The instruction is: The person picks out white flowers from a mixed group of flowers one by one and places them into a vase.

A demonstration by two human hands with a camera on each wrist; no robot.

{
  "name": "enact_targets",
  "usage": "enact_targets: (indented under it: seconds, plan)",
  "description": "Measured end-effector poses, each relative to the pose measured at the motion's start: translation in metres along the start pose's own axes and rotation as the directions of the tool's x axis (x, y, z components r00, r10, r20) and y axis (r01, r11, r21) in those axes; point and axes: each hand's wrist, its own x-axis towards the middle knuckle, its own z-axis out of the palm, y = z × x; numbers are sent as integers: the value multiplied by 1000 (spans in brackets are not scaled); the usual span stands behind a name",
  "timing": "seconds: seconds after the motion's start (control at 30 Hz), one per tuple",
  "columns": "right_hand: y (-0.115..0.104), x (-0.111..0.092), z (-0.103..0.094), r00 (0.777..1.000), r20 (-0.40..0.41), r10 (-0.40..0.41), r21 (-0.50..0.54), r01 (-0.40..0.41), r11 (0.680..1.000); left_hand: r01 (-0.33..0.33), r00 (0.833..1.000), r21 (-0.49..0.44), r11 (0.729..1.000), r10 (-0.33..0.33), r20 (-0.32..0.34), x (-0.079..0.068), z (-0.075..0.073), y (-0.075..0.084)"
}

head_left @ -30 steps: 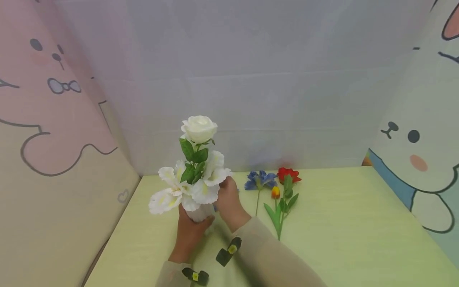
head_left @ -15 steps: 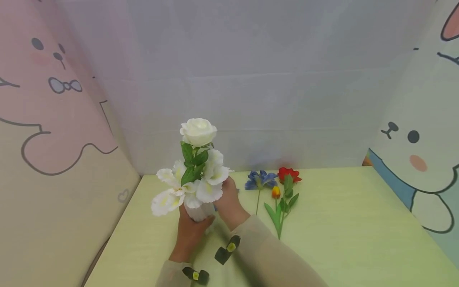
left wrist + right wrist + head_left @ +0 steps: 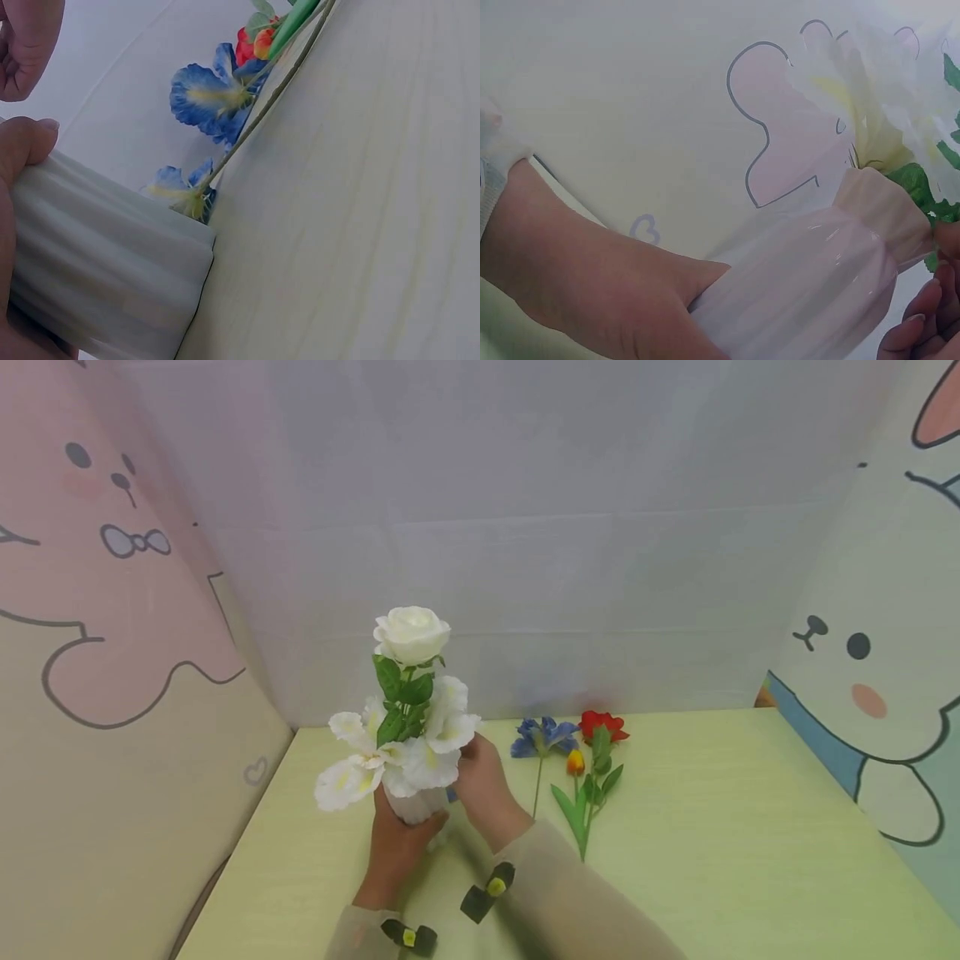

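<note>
A white ribbed vase (image 3: 416, 806) holds a white rose (image 3: 412, 635) with green leaves and white irises (image 3: 431, 764) with yellow-marked petals. My left hand (image 3: 397, 847) is wrapped round the lower part of the vase. At the mouth of the vase, my right hand (image 3: 486, 789) has its fingers curled and seems to pinch a white flower's stem; petals and leaves partly hide the fingertips. In the right wrist view, the right hand (image 3: 930, 307) is close to the vase's rim (image 3: 889, 206) and the green leaves (image 3: 915, 187).
To the right, a blue iris (image 3: 543, 737), an orange-yellow tulip (image 3: 575, 762) and a red flower (image 3: 602, 725) lie on the pale yellow-green table (image 3: 720, 827). Another blue flower (image 3: 187, 196) lies behind the vase. A pale curtain (image 3: 525, 568) hangs along the back.
The rose dipped slightly and has shifted a little left. My right wrist has moved slightly right and down, its fingers still at the vase's mouth. The left hand keeps its hold.
</note>
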Motion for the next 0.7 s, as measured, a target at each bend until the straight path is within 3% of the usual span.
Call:
enact_targets:
  seconds: [0.17, 0.23, 0.4, 0.53, 0.63, 0.7]
  plan:
    - [-1, -6, -10, 999, -12, 42, -92, -43, 995, 28, 1000, 10, 1000, -28, 8, 0, 1, -2]
    - [-1, -10, -15, 998, -12, 54, -69, -54, 996, 39, 999, 21, 999, -39, 10, -1, 1, -4]
    - [-4, -21, -32, 1000, 10, -17, -35, 18, 999, 56, 998, 71, 996, -57, 17, -4, -3, -10]
    - [-6, -30, -52, 995, 60, -84, -53, 87, 995, 17, 1000, 50, 999, -18, 16, -9, -8, -15]
    - [-6, -39, -72, 990, 68, -123, -89, 129, 988, 0, 1000, 46, 999, -1, 13, -19, -13, -13]
    - [-6, -45, -86, 989, 61, -136, -116, 142, 983, 27, 999, 73, 997, -28, 20, -28, -17, -10]
